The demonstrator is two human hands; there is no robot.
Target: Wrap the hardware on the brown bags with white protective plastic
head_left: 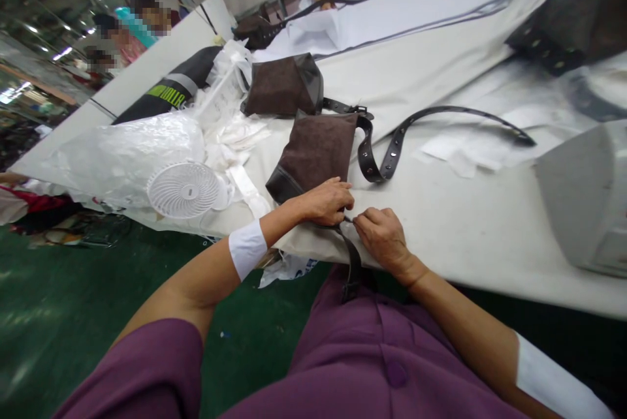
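A brown suede bag with black leather trim (318,148) lies at the table's front edge. My left hand (329,201) rests on its lower corner, fingers closed on the strap end there. Just right of it, my right hand (381,231) pinches something small and dark by the strap, too small to name. A black strap with a buckle (351,259) hangs from this spot over the table edge. From the bag's upper right, a long black strap with metal eyelets (392,155) curls across the cloth.
Another brown bag (279,86) lies behind. To the left are a white fan (185,190) and clear plastic wrap (122,151). A grey object (588,197) stands at right, a dark bag (578,21) beyond it. Across the table, a person's hand (327,4) touches a strap.
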